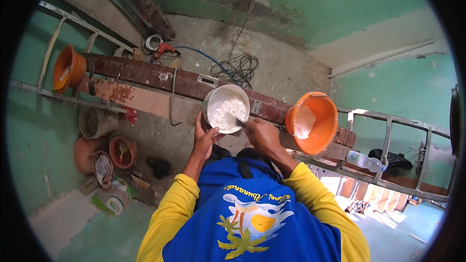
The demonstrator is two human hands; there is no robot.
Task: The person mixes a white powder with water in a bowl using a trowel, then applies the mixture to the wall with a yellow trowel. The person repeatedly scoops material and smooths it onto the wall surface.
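Our left hand (206, 138) cups the side of a small white pot (225, 108) of white paste, fingers closed on it. Our right hand (262, 133) grips a little tool (mostly hidden) dipped in the paste. At three o'clock, an orange bucket (313, 121) sits on a brown plank (160, 80).

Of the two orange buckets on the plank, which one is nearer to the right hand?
The orange bucket with white paste inside, at the right end of the plank, sits just beside the right hand. The other orange bucket is at the far left end.
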